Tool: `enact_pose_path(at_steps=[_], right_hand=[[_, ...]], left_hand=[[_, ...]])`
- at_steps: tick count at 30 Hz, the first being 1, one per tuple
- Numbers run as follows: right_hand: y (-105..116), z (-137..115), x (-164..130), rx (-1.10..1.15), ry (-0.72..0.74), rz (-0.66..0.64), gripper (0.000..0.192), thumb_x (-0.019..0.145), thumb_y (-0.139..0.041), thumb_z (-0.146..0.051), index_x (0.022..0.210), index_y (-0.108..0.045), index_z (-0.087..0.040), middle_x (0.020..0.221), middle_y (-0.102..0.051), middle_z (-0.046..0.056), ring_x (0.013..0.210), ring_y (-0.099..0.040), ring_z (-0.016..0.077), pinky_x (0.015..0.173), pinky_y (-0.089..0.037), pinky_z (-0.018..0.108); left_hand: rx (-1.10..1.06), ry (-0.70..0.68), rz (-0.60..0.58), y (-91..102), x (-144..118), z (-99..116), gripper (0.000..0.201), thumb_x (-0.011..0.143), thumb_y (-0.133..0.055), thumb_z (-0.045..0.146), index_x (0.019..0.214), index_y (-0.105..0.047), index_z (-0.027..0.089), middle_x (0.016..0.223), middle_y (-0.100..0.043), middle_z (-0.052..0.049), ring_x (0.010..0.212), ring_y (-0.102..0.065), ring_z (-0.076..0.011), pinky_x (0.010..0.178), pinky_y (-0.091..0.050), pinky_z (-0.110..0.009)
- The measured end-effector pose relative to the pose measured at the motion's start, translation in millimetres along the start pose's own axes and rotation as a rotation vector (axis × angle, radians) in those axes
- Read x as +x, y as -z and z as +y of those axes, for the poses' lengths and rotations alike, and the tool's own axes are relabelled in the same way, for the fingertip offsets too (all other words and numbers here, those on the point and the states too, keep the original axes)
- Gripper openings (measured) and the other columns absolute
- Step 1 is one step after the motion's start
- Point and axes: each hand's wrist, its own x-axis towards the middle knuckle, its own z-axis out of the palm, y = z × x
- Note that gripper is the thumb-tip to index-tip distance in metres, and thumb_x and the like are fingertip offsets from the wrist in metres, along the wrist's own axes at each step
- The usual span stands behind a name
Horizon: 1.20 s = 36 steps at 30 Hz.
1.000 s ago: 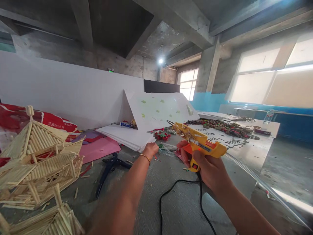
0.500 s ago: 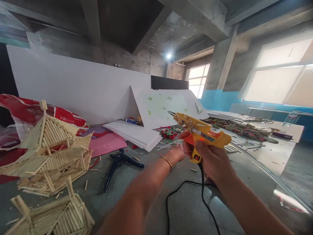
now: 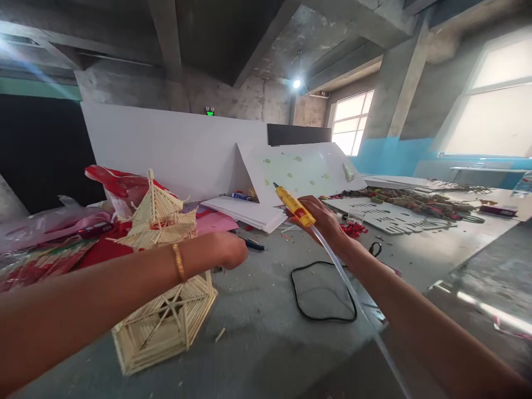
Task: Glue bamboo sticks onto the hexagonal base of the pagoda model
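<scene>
My right hand (image 3: 322, 216) is wrapped round a yellow hot glue gun (image 3: 295, 206), its nozzle pointing away to the upper left. A long clear glue stick (image 3: 353, 293) trails out of the gun's back towards me. My left hand (image 3: 228, 250), below a gold bracelet, is curled closed in front of the stick models, fingertips turned down and hidden. Behind that arm rises a tiered pagoda (image 3: 155, 208) made of pale wooden sticks. Nearer me, partly under the forearm, stands a six-sided stick base (image 3: 166, 332). The cutter's dark handle (image 3: 254, 245) shows just beyond my left fist.
A black cable (image 3: 322, 318) loops on the grey table (image 3: 257, 343). White boards (image 3: 249, 213) lie stacked behind, with a leaning board (image 3: 291, 166) further back. Red bags (image 3: 124, 185) and plastic are at left; cut-out sheets (image 3: 386, 219) and twiggy material (image 3: 419, 202) at right.
My left hand has come away from the glue gun and moved left, over to the stick models. The gun has turned and shifted left in my right hand. The view has swung left.
</scene>
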Motion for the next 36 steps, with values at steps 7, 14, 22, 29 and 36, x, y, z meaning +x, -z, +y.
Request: enact_pose_path(at_steps=[7,14,22,29,36], right_hand=[[-33.9,-35.6,-26.3,-0.092,0.053,-0.029,0.028,0.086,-0.043,-0.036,0.107,-0.048,-0.017,0.107,-0.053,0.013,0.097,-0.053,0.0216,0.075,-0.047,0.032],[-61.9,-68.9,-26.3,-0.058,0.018,0.033,0.031,0.085,-0.045,-0.036,0.111,-0.046,-0.018,0.109,-0.052,0.012,0.101,-0.051,0.0222,0.079,-0.046,0.033],[-68.1,-82.3,-22.9,0.069,-0.078,0.007,0.031,0.079,-0.053,-0.042,0.097,-0.052,-0.017,0.099,-0.056,0.011,0.087,-0.054,0.0210,0.073,-0.044,0.032],[-87.6,-91.7,-21.0,0.478,-0.278,-0.056,0.032,0.077,-0.053,-0.045,0.089,-0.056,-0.016,0.081,-0.058,0.005,0.060,-0.056,0.0137,0.055,-0.044,0.026],[-94.7,-101.3,-30.0,0.699,-0.381,-0.124,0.034,0.073,-0.059,-0.042,0.095,-0.054,-0.017,0.066,-0.057,0.001,0.058,-0.055,0.0140,0.054,-0.045,0.025]], left_hand=[[0.597,-0.306,0.036,6.8,-163.8,8.2,0.025,0.073,-0.039,0.003,0.073,-0.061,0.015,0.074,-0.062,-0.008,0.071,-0.055,-0.0211,0.066,-0.041,-0.034],[0.303,0.040,0.128,-49.5,-231.4,12.8,0.022,0.083,-0.039,0.015,0.080,-0.060,0.014,0.080,-0.060,-0.007,0.073,-0.059,-0.0205,0.064,-0.044,-0.032],[0.179,0.212,0.227,-100.8,-183.2,23.4,0.023,0.085,-0.037,0.015,0.089,-0.060,0.012,0.082,-0.064,-0.012,0.077,-0.063,-0.0227,0.064,-0.046,-0.032],[0.191,0.278,0.234,-107.2,-150.7,27.2,0.026,0.078,-0.038,0.002,0.086,-0.062,0.007,0.082,-0.064,-0.016,0.082,-0.063,-0.0241,0.066,-0.046,-0.031],[0.134,0.319,0.343,-113.8,-163.7,33.1,0.024,0.078,-0.037,0.006,0.083,-0.060,0.011,0.078,-0.064,-0.012,0.077,-0.062,-0.0223,0.062,-0.044,-0.029]])
